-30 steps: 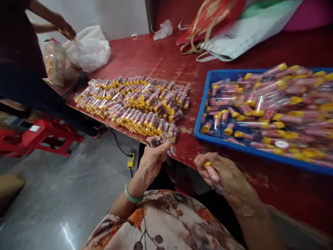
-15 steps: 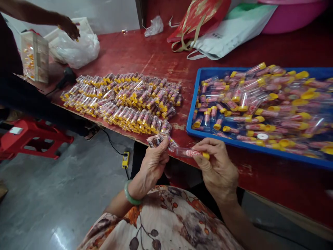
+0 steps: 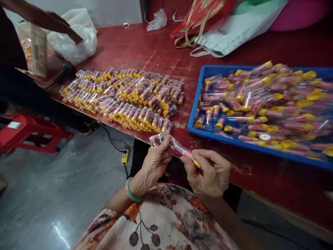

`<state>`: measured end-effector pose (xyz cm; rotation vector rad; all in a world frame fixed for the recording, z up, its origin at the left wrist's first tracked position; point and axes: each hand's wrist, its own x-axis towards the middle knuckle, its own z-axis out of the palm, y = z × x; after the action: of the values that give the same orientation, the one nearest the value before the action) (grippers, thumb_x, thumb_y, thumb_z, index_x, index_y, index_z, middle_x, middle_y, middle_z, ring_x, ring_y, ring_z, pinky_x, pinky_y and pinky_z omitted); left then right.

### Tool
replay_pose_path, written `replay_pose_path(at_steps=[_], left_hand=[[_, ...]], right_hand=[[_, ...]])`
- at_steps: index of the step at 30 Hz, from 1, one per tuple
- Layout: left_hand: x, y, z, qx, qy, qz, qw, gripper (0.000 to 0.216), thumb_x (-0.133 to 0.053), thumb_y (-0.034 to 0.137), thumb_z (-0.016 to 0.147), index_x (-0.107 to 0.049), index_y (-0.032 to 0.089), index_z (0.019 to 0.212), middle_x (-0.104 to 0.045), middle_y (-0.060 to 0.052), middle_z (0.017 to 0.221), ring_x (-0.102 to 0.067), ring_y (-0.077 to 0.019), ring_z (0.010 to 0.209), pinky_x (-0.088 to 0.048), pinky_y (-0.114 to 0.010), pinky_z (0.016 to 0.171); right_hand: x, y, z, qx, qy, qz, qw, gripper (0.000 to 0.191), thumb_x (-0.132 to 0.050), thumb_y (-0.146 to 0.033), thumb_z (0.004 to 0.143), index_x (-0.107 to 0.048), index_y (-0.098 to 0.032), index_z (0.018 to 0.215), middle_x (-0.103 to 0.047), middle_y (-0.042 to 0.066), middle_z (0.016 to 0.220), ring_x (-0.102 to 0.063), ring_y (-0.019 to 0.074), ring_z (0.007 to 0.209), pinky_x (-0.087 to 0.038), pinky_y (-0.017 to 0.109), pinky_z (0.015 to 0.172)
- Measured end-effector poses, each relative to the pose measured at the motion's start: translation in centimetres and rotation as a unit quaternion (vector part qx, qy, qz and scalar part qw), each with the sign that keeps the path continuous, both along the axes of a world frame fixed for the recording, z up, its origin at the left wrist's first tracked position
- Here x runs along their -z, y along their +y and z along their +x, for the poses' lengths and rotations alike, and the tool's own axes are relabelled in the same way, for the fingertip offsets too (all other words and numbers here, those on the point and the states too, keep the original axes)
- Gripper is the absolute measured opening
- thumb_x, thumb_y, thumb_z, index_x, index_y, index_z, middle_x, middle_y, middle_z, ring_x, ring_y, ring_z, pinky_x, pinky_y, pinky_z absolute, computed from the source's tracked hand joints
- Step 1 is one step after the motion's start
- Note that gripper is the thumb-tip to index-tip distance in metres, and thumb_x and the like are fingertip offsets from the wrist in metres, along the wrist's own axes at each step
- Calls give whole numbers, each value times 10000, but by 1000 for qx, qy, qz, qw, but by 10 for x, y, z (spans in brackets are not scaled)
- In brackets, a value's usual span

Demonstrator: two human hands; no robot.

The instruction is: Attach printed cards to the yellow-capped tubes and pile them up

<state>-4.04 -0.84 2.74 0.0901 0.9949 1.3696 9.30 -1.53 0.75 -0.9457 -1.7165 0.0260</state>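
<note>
My left hand (image 3: 153, 165) pinches a small stack of clear plastic wrappers (image 3: 158, 139) at the table's near edge. My right hand (image 3: 210, 173) grips a clear yellow-capped tube (image 3: 185, 152), its open end pushed into the wrappers held by the left hand. Behind my hands, rows of wrapped tubes (image 3: 125, 99) lie side by side on the red table (image 3: 161, 52). A blue tray (image 3: 194, 130) to the right holds a heap of loose yellow-capped tubes (image 3: 260, 104).
Another person's arm (image 3: 39, 21) reaches to a white plastic bag (image 3: 73, 45) at the far left. Red and white bags (image 3: 215, 24) lie at the back. A red stool (image 3: 31, 133) and a cable with a yellow switch (image 3: 124, 157) are on the floor.
My right hand lifted the tube from my lap, turned it and brought its end into the wrappers in my left hand. The other person's hand moved down onto the white bag.
</note>
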Motion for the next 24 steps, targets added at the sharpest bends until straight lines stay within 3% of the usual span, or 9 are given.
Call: replay_pose_path(at_steps=[8, 12, 15, 18, 21, 24], left_hand=[[-1, -6, 6, 32, 27, -4, 999, 567, -904, 411, 500, -407, 177, 640, -240, 131, 451, -139, 2, 391, -91, -159, 375], [-4, -7, 8, 33, 38, 18, 999, 560, -898, 397, 520, -393, 176, 625, -250, 124, 460, -151, 5, 392, -100, -159, 378], [-5, -9, 12, 37, 49, 28, 998, 520, -890, 373, 546, -420, 167, 632, -274, 117, 467, -165, 4, 392, -110, -159, 375], [-6, -12, 20, 52, 53, 26, 997, 457, -901, 350, 526, -524, 136, 673, -407, 76, 499, -294, -13, 407, -221, -156, 389], [-8, -15, 24, 63, 41, 32, 997, 457, -912, 300, 503, -619, 117, 801, -603, -12, 678, -501, -75, 540, -391, -183, 494], [-9, -14, 20, 80, 58, 40, 994, 422, -902, 281, 526, -591, 126, 765, -539, 31, 592, -369, -26, 439, -273, -157, 411]], right_hand=[[4, -1, 2, -33, -24, 2, 999, 471, -695, -188, 830, -527, -281, 1261, -571, 74, 984, -606, 205, 838, -561, 323, 660], [7, -6, 2, -99, 11, -64, 993, 456, -527, -143, 900, -459, -201, 1347, -455, 152, 1221, -563, 263, 1078, -558, 419, 833], [6, -9, 3, -110, 63, -116, 985, 471, -523, -116, 869, -453, -238, 1318, -413, 132, 1255, -531, 269, 1130, -540, 466, 896], [5, -8, -1, -117, 133, -150, 973, 525, -553, -168, 856, -401, -299, 1340, -367, 110, 1296, -498, 275, 1168, -522, 504, 929], [4, -2, -4, -153, 170, -175, 958, 600, -573, -230, 843, -335, -310, 1388, -316, 110, 1358, -408, 296, 1279, -447, 537, 1021], [3, 5, 5, -215, 200, -198, 935, 554, -585, -274, 832, -392, -304, 1350, -318, 99, 1369, -372, 295, 1321, -412, 536, 1059]])
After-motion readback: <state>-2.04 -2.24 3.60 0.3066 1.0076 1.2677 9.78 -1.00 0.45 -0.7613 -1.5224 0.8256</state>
